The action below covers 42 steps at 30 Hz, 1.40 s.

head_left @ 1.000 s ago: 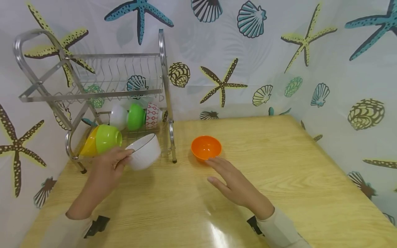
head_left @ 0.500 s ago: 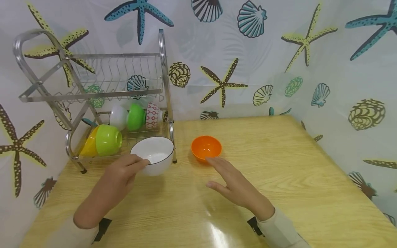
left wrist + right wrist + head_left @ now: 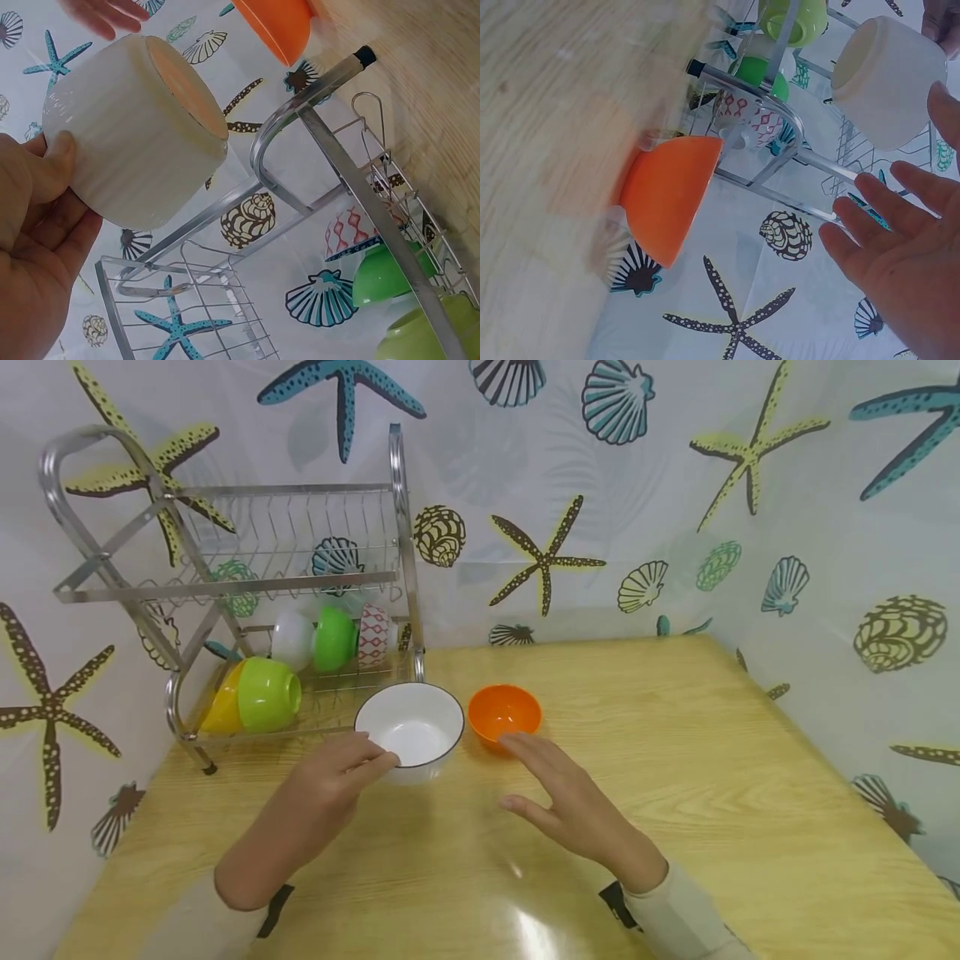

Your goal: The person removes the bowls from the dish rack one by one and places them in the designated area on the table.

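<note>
A white bowl (image 3: 414, 727) with a dark rim is pinched at its near left edge by my left hand (image 3: 318, 802). The left wrist view shows the white bowl (image 3: 127, 135) raised off the table, thumb on its outer wall. Just right of it an orange bowl (image 3: 504, 714) stands upright on the table. My right hand (image 3: 566, 806) hovers in front of the orange bowl with straight, spread fingers. In the right wrist view the orange bowl (image 3: 667, 195) is apart from the right hand (image 3: 907, 232), whose palm holds nothing.
A two-tier metal dish rack (image 3: 247, 583) stands at the back left. On its lower tier sit a yellow bowl (image 3: 222, 706), a lime bowl (image 3: 266, 695), a green bowl (image 3: 333, 639), another white bowl (image 3: 292, 641) and a red-patterned bowl (image 3: 373, 635). A patterned curtain backs the wooden table (image 3: 675, 760).
My left hand has carried the white bowl rightward from in front of the rack to beside the orange bowl, turning its mouth upward. The right hand has stayed almost still.
</note>
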### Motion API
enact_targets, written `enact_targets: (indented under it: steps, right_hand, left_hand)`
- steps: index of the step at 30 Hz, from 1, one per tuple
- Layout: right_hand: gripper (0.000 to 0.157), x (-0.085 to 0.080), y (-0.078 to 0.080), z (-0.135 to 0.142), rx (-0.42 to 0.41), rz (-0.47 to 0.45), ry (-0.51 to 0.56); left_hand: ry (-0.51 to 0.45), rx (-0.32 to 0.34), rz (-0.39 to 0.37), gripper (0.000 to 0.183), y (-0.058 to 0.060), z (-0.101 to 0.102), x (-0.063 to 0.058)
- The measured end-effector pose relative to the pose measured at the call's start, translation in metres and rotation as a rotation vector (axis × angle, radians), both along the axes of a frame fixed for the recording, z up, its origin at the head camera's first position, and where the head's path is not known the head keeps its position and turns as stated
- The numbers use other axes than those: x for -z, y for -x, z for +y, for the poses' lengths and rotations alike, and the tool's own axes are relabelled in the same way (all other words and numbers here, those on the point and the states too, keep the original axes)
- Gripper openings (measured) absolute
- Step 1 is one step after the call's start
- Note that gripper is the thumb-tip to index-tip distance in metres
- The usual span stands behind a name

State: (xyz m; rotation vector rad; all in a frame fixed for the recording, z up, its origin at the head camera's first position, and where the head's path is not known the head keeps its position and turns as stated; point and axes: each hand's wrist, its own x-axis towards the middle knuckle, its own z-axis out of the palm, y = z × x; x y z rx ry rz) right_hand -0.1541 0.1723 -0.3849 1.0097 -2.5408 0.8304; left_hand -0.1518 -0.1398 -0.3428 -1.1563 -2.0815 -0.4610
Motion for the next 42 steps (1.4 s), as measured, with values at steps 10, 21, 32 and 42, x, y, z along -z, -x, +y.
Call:
enact_targets:
  steps: [10,21,32,42]
  right_hand:
    - [0.062,-0.009,-0.004,-0.003,-0.034,0.027,0.043]
    - [0.054,-0.012,-0.006,-0.009,-0.142,0.161,0.073]
    - [0.035,-0.005,-0.006,-0.017,-0.207,0.249,0.047]
    - [0.014,-0.005,-0.006,-0.016,-0.146,0.421,-0.007]
  left_hand:
    - [0.092,0.000,-0.029,0.047,-0.003,0.008,-0.001]
    - [0.129,0.078,-0.029,0.035,-0.003,0.019,0.008]
    - [0.136,0.123,0.021,0.035,-0.005,0.031,0.015]
    - [0.139,0.129,0.031,0.033,-0.003,0.040,0.022]
